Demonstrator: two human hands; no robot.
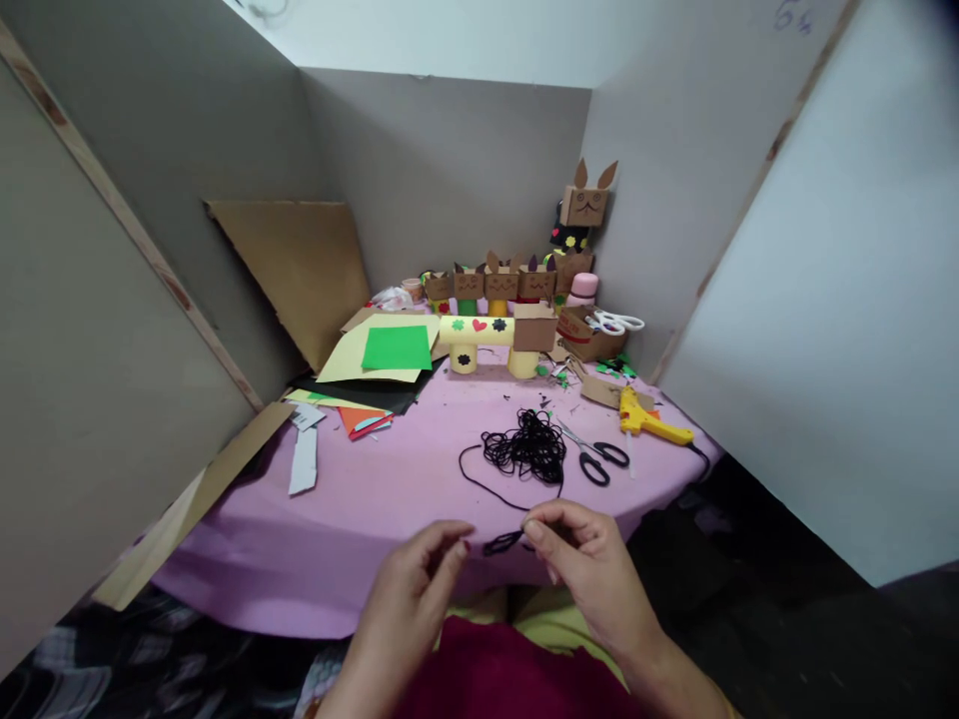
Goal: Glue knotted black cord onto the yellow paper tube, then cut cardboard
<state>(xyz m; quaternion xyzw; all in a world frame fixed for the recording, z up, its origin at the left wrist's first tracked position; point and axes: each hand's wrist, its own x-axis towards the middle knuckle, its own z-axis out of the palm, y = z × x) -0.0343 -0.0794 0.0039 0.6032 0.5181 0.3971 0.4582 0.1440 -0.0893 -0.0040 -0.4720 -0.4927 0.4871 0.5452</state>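
Note:
At the table's near edge my right hand (573,549) pinches a small looped bundle of black cord (503,543) between thumb and fingers. My left hand (420,589) is just left of the bundle, fingers curved and thumb apart from them, with nothing visible in it. A strand runs from the bundle to a tangled heap of black cord (528,447) on the pink tablecloth (405,469). Beside the heap lie black-handled scissors (599,463), their blades partly open. Behind it stands a yellow paper-tube animal (478,332) with a cardboard box head (534,328) and stuck-on shapes.
A yellow glue gun (651,419) lies at the right near a cardboard box (588,335) holding white scissors (615,322). Paper sheets, topped by a green one (397,348), are stacked at left. Several cardboard-headed figures (501,283) stand at the back. Partition walls enclose the table.

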